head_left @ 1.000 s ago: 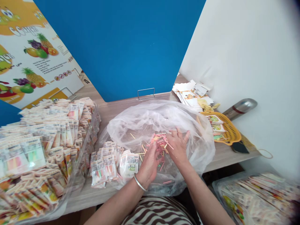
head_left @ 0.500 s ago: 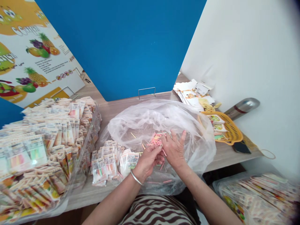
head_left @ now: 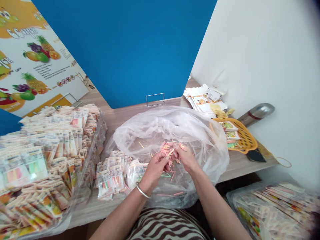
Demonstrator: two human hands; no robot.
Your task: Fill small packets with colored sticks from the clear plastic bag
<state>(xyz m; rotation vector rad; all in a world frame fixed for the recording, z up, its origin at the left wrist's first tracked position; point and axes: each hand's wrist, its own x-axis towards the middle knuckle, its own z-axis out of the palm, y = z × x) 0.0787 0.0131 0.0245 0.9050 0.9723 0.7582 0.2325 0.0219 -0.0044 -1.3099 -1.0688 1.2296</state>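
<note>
Thin pink-and-yellow sticks [head_left: 168,153] heaped inside clear plastic bag [head_left: 140,133]; left hand [head_left: 155,171] and right hand [head_left: 186,158] over heap, fingertips narrowly pinched on sticks. Left of bag, striped packets [head_left: 111,176]; right of it, yellow plastic basket [head_left: 246,141]. Hands closer together than before, right fingers no longer spread.

Plastic bag [head_left: 160,121] open above pastel sticks [head_left: 168,151], packet pile [head_left: 50,166] blocking left, blue divider [head_left: 125,50] ahead, yellow basket [head_left: 243,138] right

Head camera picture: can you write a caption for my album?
Left hand and right hand among colored sticks in a clear plastic bag, beside small packets.
</note>
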